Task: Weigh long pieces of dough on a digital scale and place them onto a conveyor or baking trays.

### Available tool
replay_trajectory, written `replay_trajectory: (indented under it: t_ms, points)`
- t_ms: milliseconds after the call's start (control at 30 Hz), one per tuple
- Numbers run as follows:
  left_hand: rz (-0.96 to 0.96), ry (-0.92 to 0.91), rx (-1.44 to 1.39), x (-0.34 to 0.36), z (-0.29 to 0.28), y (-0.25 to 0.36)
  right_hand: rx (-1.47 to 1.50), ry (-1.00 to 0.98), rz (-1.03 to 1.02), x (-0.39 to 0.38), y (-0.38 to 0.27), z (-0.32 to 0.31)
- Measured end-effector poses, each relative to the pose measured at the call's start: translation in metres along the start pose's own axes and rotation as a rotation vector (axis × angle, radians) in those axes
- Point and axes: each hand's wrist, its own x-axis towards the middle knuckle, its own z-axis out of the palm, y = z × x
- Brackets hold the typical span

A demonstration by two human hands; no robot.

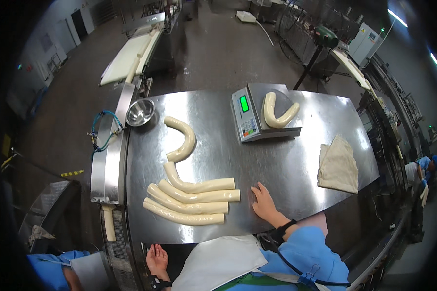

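Observation:
My right hand (263, 203) rests on the steel table with its fingers apart and nothing in them. Just left of it lie several pale, glossy dough ropes (184, 219), side by side, their right ends toward that hand. Farther back, one more rope bent into a hook (187, 140) lies by itself. A U-shaped dough rope (277, 116) sits on the pan of a digital scale (250, 114) with a green-lit display. Below the table's near edge, my left hand (157, 259) is palm up, fingers loosely extended, holding nothing.
A metal bowl (141, 113) stands at the table's back left corner. A folded beige cloth (338, 166) lies on the right. Along the left side runs a conveyor (116, 233) with a steel cover and a dough piece. Co-workers (65, 269) are at lower left and far right.

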Motion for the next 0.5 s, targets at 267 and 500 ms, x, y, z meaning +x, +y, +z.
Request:
replay_trajectory:
  t_ms: [267,500]
  points:
    - [0.018,0.048,0.050,0.005,0.000,0.009,-0.128,0.249,-0.037,0.074,0.030,-0.052]
    - [0.007,0.052,-0.018,-0.020,-0.060,0.012,-0.327,0.505,0.073,0.191,0.015,-0.131]
